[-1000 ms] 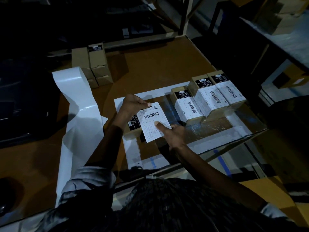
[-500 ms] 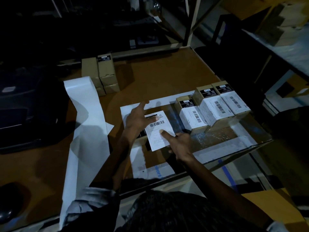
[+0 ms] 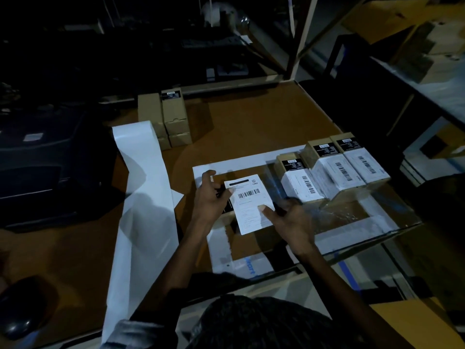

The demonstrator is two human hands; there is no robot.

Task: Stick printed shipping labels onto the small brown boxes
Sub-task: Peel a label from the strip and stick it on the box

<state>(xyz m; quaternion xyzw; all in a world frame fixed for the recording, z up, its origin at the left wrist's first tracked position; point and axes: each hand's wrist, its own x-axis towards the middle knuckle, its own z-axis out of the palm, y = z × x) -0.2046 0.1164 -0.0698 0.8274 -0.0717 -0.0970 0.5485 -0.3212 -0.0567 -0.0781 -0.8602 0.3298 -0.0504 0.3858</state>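
Observation:
A white shipping label [image 3: 249, 202] with a barcode lies on top of a small brown box [image 3: 227, 207], which it mostly hides. My left hand [image 3: 212, 195] rests at the label's left edge, thumb on the paper and fingers spread. My right hand [image 3: 286, 217] presses its thumb on the label's lower right part; the other fingers look blurred and loosely spread. Three labelled brown boxes [image 3: 302, 180] [image 3: 329, 167] [image 3: 362, 157] stand side by side to the right.
A long strip of white label backing [image 3: 143, 197] runs down the table [image 3: 251, 127] on the left. Unlabelled brown boxes [image 3: 171, 117] are stacked at the back. A dark printer [image 3: 45, 167] sits far left. A taped white frame [image 3: 241, 265] marks the work spot by the table's front edge.
The right hand swapped from pointing with a fingertip to pressing with the thumb, lower right on the label. The left hand's fingers spread wider. The camera moved closer.

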